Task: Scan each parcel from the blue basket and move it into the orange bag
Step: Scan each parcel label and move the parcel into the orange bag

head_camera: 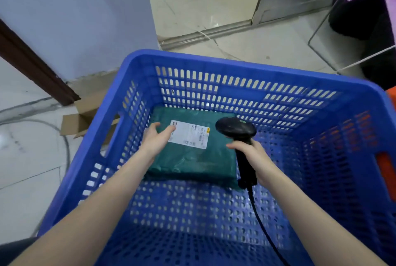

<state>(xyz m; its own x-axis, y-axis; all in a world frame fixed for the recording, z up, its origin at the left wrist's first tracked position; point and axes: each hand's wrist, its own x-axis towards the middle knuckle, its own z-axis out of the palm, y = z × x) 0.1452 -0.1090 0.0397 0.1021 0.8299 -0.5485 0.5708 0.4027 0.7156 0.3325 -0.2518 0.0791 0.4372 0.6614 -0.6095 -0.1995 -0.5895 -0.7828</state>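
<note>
A green parcel [192, 158] with a white shipping label [189, 134] lies flat on the floor of the blue basket [235, 68], toward its far left. My left hand [157, 138] rests on the parcel's left edge with straight fingers, its fingertips touching the label's corner. My right hand [252, 156] grips the handle of a black barcode scanner [235, 129], whose head hangs over the parcel's right edge. The scanner's cable runs down toward me. A sliver of the orange bag [391, 92] shows past the basket's right wall.
A flattened cardboard box [83, 120] lies on the tiled floor left of the basket. A grey wall and a dark door frame stand at the left. A metal frame and dark bags [362, 15] are at the upper right.
</note>
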